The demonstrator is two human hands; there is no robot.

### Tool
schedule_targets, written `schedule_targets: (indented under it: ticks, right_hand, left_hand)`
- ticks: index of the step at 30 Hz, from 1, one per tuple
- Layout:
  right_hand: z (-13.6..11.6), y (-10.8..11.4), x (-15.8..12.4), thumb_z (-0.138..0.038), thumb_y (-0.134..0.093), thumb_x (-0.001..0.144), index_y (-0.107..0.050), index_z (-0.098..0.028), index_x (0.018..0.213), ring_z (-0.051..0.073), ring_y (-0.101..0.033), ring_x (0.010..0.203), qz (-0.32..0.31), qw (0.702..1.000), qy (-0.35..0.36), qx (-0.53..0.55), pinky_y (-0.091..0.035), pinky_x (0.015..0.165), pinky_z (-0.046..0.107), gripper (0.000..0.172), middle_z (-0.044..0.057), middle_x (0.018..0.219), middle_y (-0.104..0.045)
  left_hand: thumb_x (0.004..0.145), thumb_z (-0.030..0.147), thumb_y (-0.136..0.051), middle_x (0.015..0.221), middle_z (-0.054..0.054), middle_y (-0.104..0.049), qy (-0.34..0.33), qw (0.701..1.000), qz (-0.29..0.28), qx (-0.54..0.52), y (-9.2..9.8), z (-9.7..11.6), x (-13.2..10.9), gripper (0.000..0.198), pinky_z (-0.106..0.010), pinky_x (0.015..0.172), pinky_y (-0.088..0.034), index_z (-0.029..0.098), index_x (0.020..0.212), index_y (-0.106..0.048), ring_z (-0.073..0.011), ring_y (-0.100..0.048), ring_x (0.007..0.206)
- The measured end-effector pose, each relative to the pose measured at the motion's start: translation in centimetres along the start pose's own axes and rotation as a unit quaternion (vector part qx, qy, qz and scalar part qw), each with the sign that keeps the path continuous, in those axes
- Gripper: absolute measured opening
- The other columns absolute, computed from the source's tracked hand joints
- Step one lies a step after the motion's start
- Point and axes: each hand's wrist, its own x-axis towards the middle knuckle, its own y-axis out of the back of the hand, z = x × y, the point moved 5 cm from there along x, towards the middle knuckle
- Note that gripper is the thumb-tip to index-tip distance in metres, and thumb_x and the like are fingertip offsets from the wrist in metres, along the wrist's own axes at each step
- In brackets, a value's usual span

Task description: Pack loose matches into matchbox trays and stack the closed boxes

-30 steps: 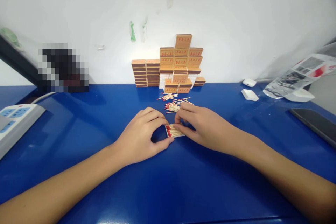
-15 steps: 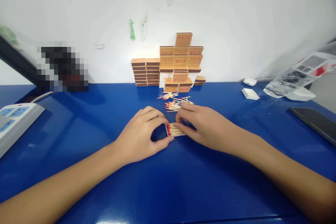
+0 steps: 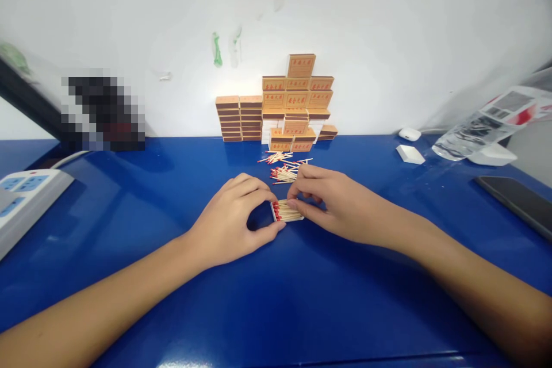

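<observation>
On the blue table [image 3: 259,310], a small tray [image 3: 295,219] holds a layer of matches [image 3: 283,212], red heads leftward. The left hand [image 3: 230,218] has its fingers clamped on that end — the right hand's [image 3: 334,201] bunch over the matches, grip unclear.

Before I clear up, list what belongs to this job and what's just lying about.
In use:
matchbox tray, held by the left hand
matches inside, with the right hand over them
loose match piles, probably
stacked matchboxes, probably

Lying about, apparently:
power strip
black smartphone
clear plastic packaging with barcode label
white angular block
</observation>
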Motion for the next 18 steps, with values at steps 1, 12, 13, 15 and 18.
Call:
schedule_targets:
  ticks: [1,12,13,15,18]
  right_hand:
    - [-0.01,-0.02,-0.01,-0.018,-0.059,0.101,-0.071,-0.019,0.096,0.017,-0.06,0.082,0.0,1.0,0.002,-0.001,-0.044,0.07,0.03,0.013,0.006,0.098,-0.064]
    - [0.07,-0.36,-0.07,-0.016,-0.062,0.1,-0.072,-0.019,0.099,0.017,-0.062,0.083,-0.007,1.0,0.009,0.008,-0.045,0.072,0.03,0.011,0.006,0.1,-0.066]
    - [0.06,-0.37,-0.07,-0.016,-0.062,0.1,-0.071,-0.019,0.1,0.017,-0.061,0.083,-0.008,1.0,0.013,0.01,-0.045,0.072,0.03,0.01,0.006,0.1,-0.065]
    - [0.12,-0.41,-0.06,-0.015,-0.062,0.1,-0.071,-0.019,0.101,0.017,-0.061,0.084,-0.011,1.0,0.02,0.017,-0.045,0.072,0.029,0.01,0.005,0.101,-0.065]
    - [0.37,-0.55,-0.06,-0.016,-0.059,0.102,-0.071,-0.019,0.102,0.016,-0.061,0.082,-0.023,0.999,0.024,0.017,-0.045,0.072,0.029,0.012,0.005,0.1,-0.064]
  left_hand:
    - [0.091,0.033,-0.078,0.109,-0.008,-0.074,-0.002,1.0,0.0,-0.002,0.0,0.04,0.03,0.023,-0.046,0.094,-0.054,0.019,0.107,-0.071,-0.0268,-0.065,0.105]
    - [0.091,0.034,-0.078,0.11,-0.008,-0.073,0.0,1.0,-0.009,0.001,-0.02,-0.01,0.02,0.024,-0.046,0.094,-0.053,0.018,0.108,-0.072,-0.0267,-0.065,0.106]
    - [0.091,0.034,-0.078,0.11,-0.008,-0.073,0.0,1.0,-0.011,0.001,-0.03,0.01,0.02,0.024,-0.046,0.094,-0.054,0.018,0.108,-0.072,-0.0268,-0.065,0.106]
    - [0.091,0.035,-0.078,0.11,-0.008,-0.073,0.0,1.0,-0.014,0.001,-0.06,0.0,0.03,0.024,-0.046,0.094,-0.054,0.019,0.109,-0.072,-0.0269,-0.065,0.106]
    - [0.092,0.035,-0.078,0.11,-0.008,-0.073,-0.001,1.0,-0.016,0.002,-0.13,-0.09,0.03,0.024,-0.046,0.094,-0.054,0.019,0.108,-0.072,-0.0269,-0.064,0.105]
